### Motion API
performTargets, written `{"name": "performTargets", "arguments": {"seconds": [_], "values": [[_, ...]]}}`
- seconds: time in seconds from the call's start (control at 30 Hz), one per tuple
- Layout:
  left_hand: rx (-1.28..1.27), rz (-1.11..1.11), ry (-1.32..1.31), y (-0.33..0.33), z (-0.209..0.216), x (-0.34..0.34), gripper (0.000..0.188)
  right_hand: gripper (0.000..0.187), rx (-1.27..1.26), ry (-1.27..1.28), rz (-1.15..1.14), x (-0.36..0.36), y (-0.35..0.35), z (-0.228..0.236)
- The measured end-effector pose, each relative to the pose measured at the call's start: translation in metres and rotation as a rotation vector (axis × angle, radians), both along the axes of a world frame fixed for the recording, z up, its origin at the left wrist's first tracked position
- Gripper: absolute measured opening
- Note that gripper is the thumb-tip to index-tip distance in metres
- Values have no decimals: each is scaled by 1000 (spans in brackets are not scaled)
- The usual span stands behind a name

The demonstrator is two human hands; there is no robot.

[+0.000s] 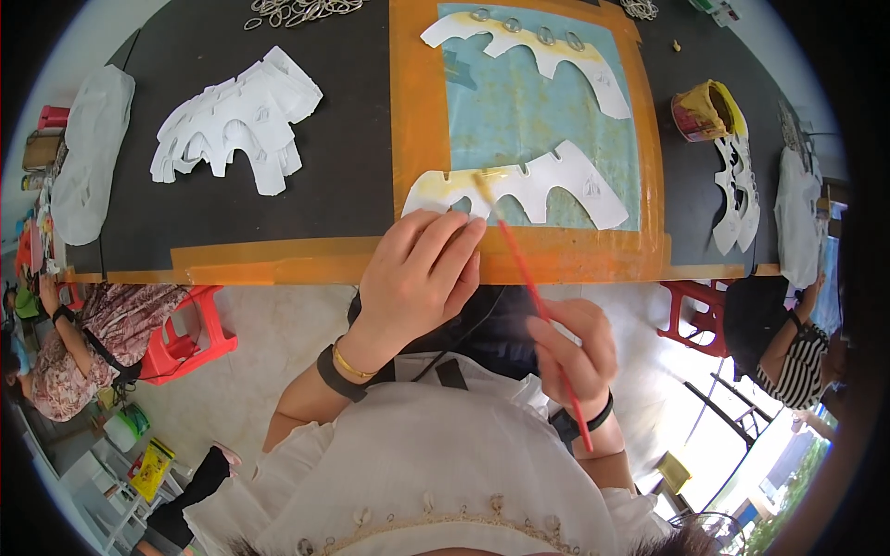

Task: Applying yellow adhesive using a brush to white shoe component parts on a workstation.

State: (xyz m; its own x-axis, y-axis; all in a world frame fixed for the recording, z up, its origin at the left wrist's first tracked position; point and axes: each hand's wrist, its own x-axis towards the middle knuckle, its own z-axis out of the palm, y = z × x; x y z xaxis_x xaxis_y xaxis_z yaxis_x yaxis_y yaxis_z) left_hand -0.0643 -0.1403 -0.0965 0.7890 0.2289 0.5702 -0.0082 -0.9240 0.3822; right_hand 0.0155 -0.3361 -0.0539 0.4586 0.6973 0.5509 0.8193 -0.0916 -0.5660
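While right fingers [579,356] hold a brush [527,276], yellow lines the cup [688,119].

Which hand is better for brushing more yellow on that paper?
Probably the right hand: it holds the red brush, tip at the nearer white cutout. The left hand is at its edge.

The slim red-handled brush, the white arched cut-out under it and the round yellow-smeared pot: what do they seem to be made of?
Slim red-handled brush: probably plastic or painted wood; the handle is smooth and evenly coloured.
White arched cut-out: likely matte paper or thin card, flat with crisp cut edges.
Round yellow-smeared pot: perhaps plastic, metal or card; thick, glossy-looking smears hide its surface.
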Motion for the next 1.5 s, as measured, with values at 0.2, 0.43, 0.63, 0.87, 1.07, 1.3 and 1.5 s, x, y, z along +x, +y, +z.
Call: {"name": "performTargets", "arguments": {"seconds": [0.2, 0.43, 0.63, 0.87, 1.07, 1.3, 1.5], "values": [[2, 1, 4, 1, 1, 1, 35, 30, -35, 91, -78, 4, -3, -4], [9, 4, 3, 1, 0, 1, 36, 17, 50, 45, -68, 4, -6, 1], [2, -1, 18, -1, 0, 0, 38, 15, 61, 34, -65, 6, -7, -2], [10, 10, 15, 1, 2, 0, 37, 11, -4, 18, -147, 13, -17, 6], [45, -10, 17, 1, 3, 1, 30, 11, 22, 50, -64, 14, 2, 4], [-7, 5, 31, 0, 2, 0, 38, 12, 4, 159, -76, 19, -4, 16], [-3, 3, 39, 0, 3, 0, 38, 12, 12, 126, -114, 17, 8, 10]]}}
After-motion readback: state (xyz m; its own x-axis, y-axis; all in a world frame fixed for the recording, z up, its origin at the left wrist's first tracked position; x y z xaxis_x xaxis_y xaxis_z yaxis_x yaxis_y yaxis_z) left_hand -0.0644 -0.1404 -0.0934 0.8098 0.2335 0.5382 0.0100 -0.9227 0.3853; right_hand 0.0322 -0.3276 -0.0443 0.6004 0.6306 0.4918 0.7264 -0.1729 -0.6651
